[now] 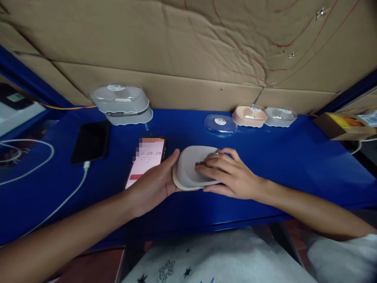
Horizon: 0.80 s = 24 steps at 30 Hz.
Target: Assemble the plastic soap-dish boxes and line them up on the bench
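Note:
A light grey oval plastic box [188, 169] is held over the blue table, tilted so its hollow or smooth face shows. My left hand [165, 173] grips its left side, thumb along the edge and fingers underneath. Over its right part lies my right hand [232, 173], with fingers bent onto the face and the thumb near the lower rim. A small dark spot shows by the right fingertips; what it is, I cannot make out. Behind the box lies a clear lid [220, 125] with a white round sticker.
A phone showing a timer [150, 157] lies left of the box. Farther left are a dark phone [91, 141] and its white cable [70, 196]. Stacked lidded grey boxes [123, 104], a pink box [249, 116] and a grey box [280, 117] stand by the cardboard wall [147, 47].

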### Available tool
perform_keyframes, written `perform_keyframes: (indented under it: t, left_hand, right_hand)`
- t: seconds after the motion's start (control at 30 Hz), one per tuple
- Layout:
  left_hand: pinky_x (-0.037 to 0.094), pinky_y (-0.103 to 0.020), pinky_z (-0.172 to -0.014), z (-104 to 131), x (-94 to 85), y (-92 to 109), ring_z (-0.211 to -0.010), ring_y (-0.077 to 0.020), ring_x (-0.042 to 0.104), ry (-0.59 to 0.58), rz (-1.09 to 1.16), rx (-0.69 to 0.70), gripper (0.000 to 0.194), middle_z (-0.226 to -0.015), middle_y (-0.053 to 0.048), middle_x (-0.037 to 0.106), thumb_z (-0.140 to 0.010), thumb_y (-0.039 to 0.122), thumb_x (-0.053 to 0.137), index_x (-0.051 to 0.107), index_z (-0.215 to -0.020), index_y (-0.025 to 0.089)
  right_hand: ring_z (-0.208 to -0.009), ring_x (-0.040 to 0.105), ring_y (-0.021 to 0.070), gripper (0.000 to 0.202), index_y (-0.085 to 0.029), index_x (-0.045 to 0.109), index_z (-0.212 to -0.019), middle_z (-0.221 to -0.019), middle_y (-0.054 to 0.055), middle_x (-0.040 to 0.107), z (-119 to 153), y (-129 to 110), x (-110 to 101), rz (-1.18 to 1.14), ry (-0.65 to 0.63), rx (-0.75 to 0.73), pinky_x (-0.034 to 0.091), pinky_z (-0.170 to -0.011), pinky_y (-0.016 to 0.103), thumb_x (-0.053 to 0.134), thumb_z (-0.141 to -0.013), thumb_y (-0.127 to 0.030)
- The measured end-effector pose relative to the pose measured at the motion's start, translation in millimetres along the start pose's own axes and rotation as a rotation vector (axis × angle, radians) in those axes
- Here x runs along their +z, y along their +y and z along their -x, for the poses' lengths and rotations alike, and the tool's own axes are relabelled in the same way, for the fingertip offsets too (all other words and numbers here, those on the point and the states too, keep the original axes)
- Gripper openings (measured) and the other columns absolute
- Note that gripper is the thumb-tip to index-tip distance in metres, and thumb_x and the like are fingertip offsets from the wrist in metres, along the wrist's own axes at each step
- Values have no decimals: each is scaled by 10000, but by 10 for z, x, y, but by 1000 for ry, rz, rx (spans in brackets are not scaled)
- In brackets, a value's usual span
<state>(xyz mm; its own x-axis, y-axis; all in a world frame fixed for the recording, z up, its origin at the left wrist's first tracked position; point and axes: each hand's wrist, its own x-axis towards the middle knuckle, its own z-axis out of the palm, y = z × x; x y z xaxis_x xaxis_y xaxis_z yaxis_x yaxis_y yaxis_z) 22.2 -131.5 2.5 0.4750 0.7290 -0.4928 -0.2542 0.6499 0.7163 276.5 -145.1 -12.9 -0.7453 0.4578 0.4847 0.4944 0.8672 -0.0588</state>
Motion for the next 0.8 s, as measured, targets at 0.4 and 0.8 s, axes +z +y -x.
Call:
perform_keyframes:
  t: [0.4,0.8]
  left_hand:
    - [623,-257,-768,-3,-45,-13,-976,-212,734,55,-70,105,285,-1158,-78,808,-959,420,781,778,-1163,220]
    - [607,-258,-732,20,31,21,-929,-212,727,72,-87,-25,270,-1047,-77,808,-980,431,744,800,-1106,199]
  right_hand:
    - [-1529,469,296,512,-265,491,-1593,-1610,142,532,98,494,119,-147,103,262,402,-1236,549,410,-1134,-476]
    - [-1511,435,436,770,-248,467,-1568,-1611,217,475,199,768,141,81,-64,543,325,-1192,716,659,-959,-677]
